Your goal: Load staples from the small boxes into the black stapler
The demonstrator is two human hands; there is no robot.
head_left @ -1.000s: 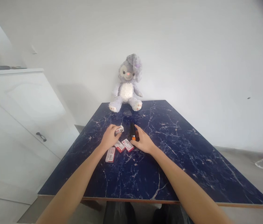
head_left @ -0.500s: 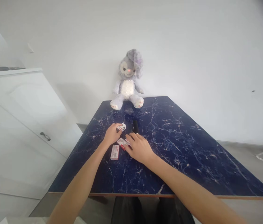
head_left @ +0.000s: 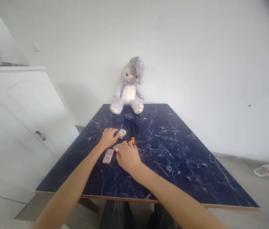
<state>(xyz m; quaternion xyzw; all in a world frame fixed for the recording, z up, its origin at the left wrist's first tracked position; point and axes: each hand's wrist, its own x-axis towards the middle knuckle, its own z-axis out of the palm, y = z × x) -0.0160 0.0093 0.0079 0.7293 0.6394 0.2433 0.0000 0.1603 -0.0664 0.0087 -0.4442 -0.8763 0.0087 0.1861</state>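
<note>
My left hand (head_left: 110, 138) is closed, thumb and fingertips at the left end of a small white box (head_left: 122, 133) with dark print. My right hand (head_left: 129, 158) lies low over the table, its curled fingers on a red-and-white small carton (head_left: 116, 148) that is mostly covered. Just beyond the right fingertips is a black rod-like object (head_left: 132, 132) with an orange band; its near end is hidden. Another red-and-white carton (head_left: 108, 156) with printed text lies flat, left of my right hand.
A grey plush toy (head_left: 129, 87) sits at the far edge of the dark blue marbled table (head_left: 172, 159), against the white wall. To the left stands a white cabinet (head_left: 17, 111). Clear plastic packaging (head_left: 266, 170) lies on the floor at the right.
The view has shifted a little. My right hand has moved left, covering more of the middle carton and revealing the orange band. The small white box is turned and shows more beyond my left fingers.
</note>
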